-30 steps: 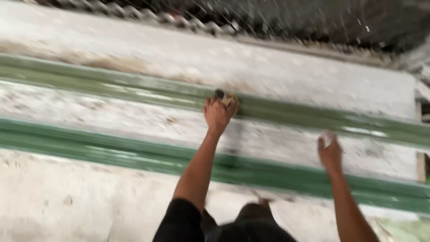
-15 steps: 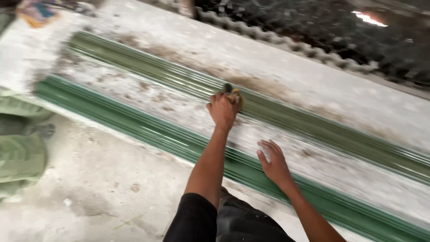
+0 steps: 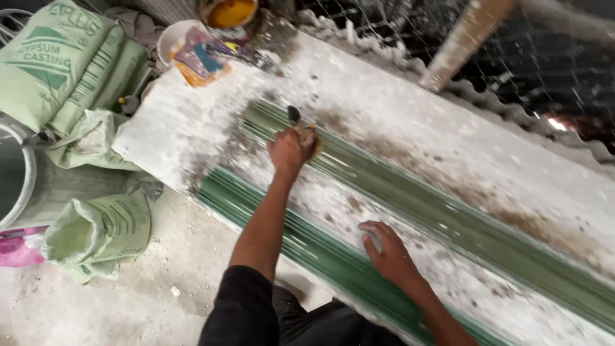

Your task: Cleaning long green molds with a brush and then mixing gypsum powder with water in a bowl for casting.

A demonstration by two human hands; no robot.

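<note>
Sacks (image 3: pixel 77 70) of pale green lay by the left end of the long white bench (image 3: pixel 192 128), and buckets (image 3: pixel 227 13) stood at its far corner. The left hand (image 3: pixel 288 150) was closed tight on a brush (image 3: pixel 301 128), pressed on the far green mould (image 3: pixel 397 186) near that end. Much of the strip looked wet and shiny. The right hand (image 3: pixel 387 256), fingers together, lay flat on the near green mould (image 3: pixel 307 243). Wire mesh (image 3: pixel 544 70) stood behind.
</note>
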